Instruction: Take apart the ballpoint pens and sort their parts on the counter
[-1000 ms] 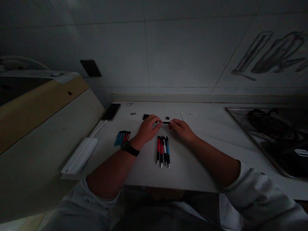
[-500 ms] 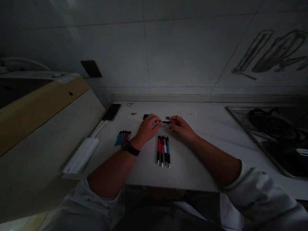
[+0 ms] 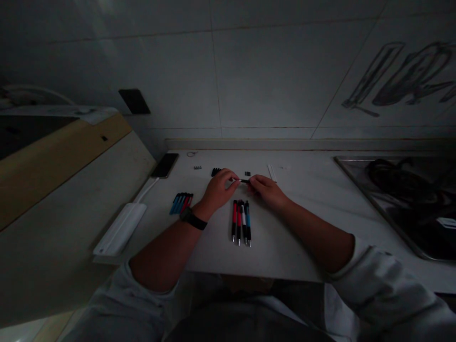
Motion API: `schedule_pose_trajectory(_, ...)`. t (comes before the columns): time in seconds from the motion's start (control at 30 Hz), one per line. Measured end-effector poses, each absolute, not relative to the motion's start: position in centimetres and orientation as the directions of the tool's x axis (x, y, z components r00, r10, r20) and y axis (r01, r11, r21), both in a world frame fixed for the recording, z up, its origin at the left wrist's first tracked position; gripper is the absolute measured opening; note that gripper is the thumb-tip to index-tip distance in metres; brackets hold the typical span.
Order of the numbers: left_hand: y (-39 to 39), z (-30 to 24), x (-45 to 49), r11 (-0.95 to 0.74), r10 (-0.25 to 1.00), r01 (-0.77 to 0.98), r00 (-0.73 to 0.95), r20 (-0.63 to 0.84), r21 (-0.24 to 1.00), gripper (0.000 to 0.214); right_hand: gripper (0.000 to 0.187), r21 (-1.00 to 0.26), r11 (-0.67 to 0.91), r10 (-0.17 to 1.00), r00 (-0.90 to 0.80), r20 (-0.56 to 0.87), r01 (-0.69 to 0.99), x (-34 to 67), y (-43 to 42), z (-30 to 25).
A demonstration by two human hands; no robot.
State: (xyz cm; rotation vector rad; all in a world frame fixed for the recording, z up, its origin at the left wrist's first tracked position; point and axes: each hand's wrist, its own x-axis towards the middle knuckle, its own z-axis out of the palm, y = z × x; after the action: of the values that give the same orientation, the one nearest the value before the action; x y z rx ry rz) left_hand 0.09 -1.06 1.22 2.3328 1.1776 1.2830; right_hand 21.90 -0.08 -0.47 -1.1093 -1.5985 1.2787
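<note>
My left hand, with a dark watch on its wrist, is closed in a pinch at the left end of a black pen grip. A small pale piece shows at those fingertips. My right hand pinches the grip's right end, its fingers covering that side. Just below the hands, several pens in red, white and blue with black grips lie side by side, tips towards me. Left of my left wrist is a row of blue and red pen barrels. More black grips lie partly behind my left hand.
Small black parts, thin white refills and small springs lie along the back of the white counter. At left are a phone and a white power strip. A metal-rimmed sink is at right.
My right hand's fingers have closed in further around the right end of the black grip, and a thin piece seen there before is now covered. My left hand stays in place.
</note>
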Motion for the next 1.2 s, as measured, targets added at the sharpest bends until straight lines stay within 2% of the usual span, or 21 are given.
schedule_pose_trajectory(0.17, -0.8, 0.6, 0.3, -0.600, 0.788, 0.507, 0.242, 0.565, 0.619, 0.004, 0.030, -0.938, 0.298, 0.942, -0.214, 0.259, 0.176, 21.8, 0.4, -1.1)
schedule_pose_trajectory(0.27, -0.6, 0.6, 0.2, -0.556, 0.817, 0.493, 0.177, 0.549, 0.669, 0.004, 0.027, -0.914, 0.344, 0.936, -0.155, 0.316, 0.214, 21.9, 0.5, -1.6)
schedule_pose_trajectory(0.37, -0.3, 2.0, -1.1, -0.537, 0.805, 0.530, 0.091, 0.586, 0.656, 0.004, 0.026, -0.904, 0.359, 0.931, -0.165, 0.327, 0.234, 22.1, 0.7, -1.9)
schedule_pose_trajectory(0.47, 0.3, 4.3, -3.6, -0.499, 0.782, 0.636, 0.039, 0.622, 0.589, 0.006, 0.026, -0.897, 0.360, 0.930, -0.179, 0.322, 0.258, 22.3, 1.0, -2.2)
schedule_pose_trajectory(0.53, 1.2, 5.7, -5.8, -0.453, 0.790, 0.740, 0.075, 0.608, 0.497, 0.005, 0.025, -0.888, 0.370, 0.927, -0.176, 0.331, 0.274, 22.4, 1.2, -2.3)
schedule_pose_trajectory(0.63, 3.1, 6.8, -9.1, -0.396, 0.824, 0.857, 0.173, 0.540, 0.329, 0.008, 0.025, -0.875, 0.391, 0.918, -0.194, 0.346, 0.287, 22.4, 1.2, -2.2)
schedule_pose_trajectory(0.77, 6.1, 6.0, -11.9, -0.378, 0.876, 0.913, 0.300, 0.378, 0.152, 0.012, 0.024, -0.862, 0.405, 0.912, -0.203, 0.357, 0.303, 22.2, 0.9, -1.9)
schedule_pose_trajectory(0.9, 8.4, 4.3, -12.2, -0.377, 0.906, 0.923, 0.348, 0.239, 0.083, 0.015, 0.022, -0.858, 0.410, 0.909, -0.214, 0.357, 0.309, 22.2, 0.6, -1.5)
schedule_pose_trajectory(1.2, 9.9, 1.6, -11.9, -0.337, 0.930, 0.941, 0.338, 0.142, -0.030, 0.020, 0.020, -0.847, 0.401, 0.912, -0.241, 0.332, 0.349, 22.1, 0.6, -1.6)
